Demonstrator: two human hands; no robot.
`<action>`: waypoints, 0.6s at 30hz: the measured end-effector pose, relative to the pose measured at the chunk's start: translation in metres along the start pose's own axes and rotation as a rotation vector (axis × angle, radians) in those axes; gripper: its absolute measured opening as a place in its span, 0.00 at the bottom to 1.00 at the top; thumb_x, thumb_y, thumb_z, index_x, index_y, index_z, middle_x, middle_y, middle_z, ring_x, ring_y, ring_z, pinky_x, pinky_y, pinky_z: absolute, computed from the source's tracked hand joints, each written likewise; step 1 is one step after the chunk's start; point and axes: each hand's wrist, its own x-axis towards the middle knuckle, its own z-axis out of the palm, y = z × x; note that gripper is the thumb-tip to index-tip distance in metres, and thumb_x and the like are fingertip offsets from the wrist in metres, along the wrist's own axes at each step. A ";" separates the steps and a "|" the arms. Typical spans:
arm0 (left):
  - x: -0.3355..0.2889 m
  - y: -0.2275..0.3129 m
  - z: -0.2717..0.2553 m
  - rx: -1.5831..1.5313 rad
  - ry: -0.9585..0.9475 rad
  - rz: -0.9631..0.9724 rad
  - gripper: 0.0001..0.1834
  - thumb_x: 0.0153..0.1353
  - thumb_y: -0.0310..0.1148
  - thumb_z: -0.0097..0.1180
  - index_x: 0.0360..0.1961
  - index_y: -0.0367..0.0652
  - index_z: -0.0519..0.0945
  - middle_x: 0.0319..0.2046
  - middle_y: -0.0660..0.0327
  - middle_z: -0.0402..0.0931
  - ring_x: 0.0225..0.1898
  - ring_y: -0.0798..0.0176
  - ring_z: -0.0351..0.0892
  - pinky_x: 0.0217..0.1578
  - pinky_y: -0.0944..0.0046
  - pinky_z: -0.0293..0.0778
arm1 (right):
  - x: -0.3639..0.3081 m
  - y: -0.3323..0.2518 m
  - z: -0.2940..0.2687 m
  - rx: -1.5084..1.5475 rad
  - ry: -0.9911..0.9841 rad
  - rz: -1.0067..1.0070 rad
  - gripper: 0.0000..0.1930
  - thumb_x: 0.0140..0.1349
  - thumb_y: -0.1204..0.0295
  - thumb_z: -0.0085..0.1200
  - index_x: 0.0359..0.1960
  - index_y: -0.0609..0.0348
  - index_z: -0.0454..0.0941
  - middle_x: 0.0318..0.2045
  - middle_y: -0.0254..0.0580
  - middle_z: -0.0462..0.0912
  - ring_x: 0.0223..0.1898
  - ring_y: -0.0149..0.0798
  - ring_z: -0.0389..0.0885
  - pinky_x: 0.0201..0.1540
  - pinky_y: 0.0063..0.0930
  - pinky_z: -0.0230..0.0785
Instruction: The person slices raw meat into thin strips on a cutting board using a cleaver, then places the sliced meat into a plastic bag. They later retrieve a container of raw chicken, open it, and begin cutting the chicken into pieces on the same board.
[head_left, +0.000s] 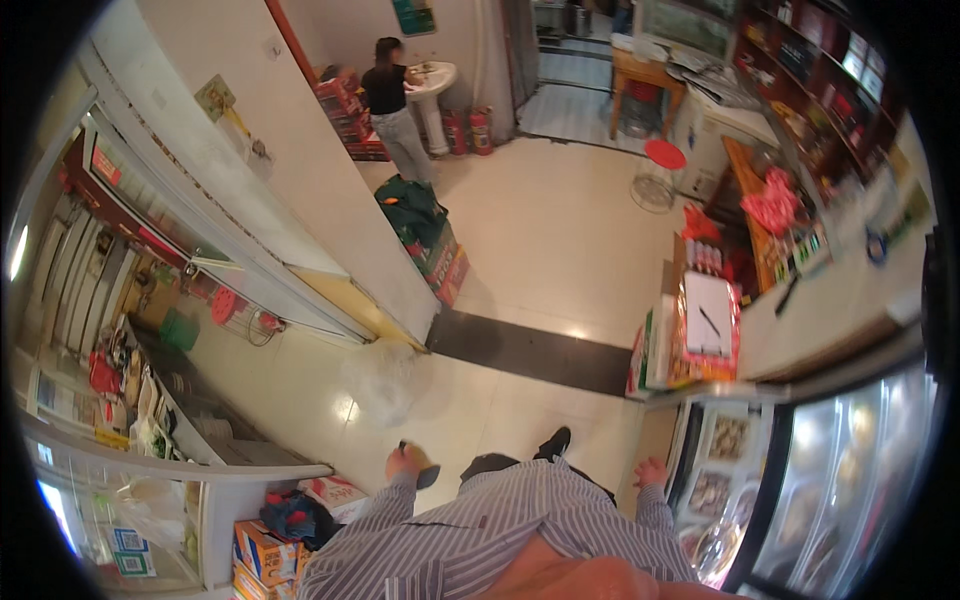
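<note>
My left hand (403, 464) hangs low at my left side, its fingers closed round a small dark, flat thing (428, 474) with a tan part; its kind is too small to make out. My right hand (650, 472) is held out at my right side, fingers apart, with nothing in it. Nearest to it is a glass-fronted display fridge (775, 500) with packed trays of food (711, 492). Below me one black shoe (553, 444) shows on the tiled floor.
Ahead, a dark floor strip (530, 352) crosses the doorway. A clear plastic bag (380, 383) lies on the floor at left. Cartons (268, 553) stand beside my left arm. A clipboard (708, 314) rests on boxes at right. Farther off, a person (398, 110) stands at a washbasin (432, 80); a red stool (664, 155) stands right.
</note>
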 end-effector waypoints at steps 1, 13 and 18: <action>0.001 -0.002 0.004 -0.008 0.011 -0.157 0.31 0.70 0.56 0.48 0.46 0.35 0.83 0.45 0.39 0.83 0.50 0.35 0.82 0.52 0.41 0.76 | 0.009 -0.034 0.023 -0.095 -0.022 -0.058 0.27 0.62 0.73 0.59 0.65 0.56 0.74 0.58 0.54 0.80 0.47 0.51 0.85 0.40 0.49 0.83; 0.216 0.239 0.078 0.006 -0.012 -0.773 0.28 0.61 0.42 0.67 0.57 0.38 0.77 0.61 0.43 0.74 0.57 0.42 0.82 0.57 0.47 0.80 | 0.177 -0.533 0.383 -0.367 -0.439 -0.636 0.29 0.60 0.72 0.66 0.64 0.66 0.76 0.59 0.52 0.82 0.56 0.43 0.82 0.61 0.33 0.74; 0.487 0.595 0.066 -0.079 -0.025 0.046 0.35 0.58 0.43 0.67 0.65 0.40 0.75 0.67 0.46 0.72 0.66 0.46 0.73 0.67 0.51 0.69 | 0.192 -0.723 0.503 -0.364 -0.586 -0.547 0.35 0.62 0.67 0.66 0.72 0.57 0.70 0.67 0.52 0.74 0.64 0.44 0.75 0.62 0.40 0.74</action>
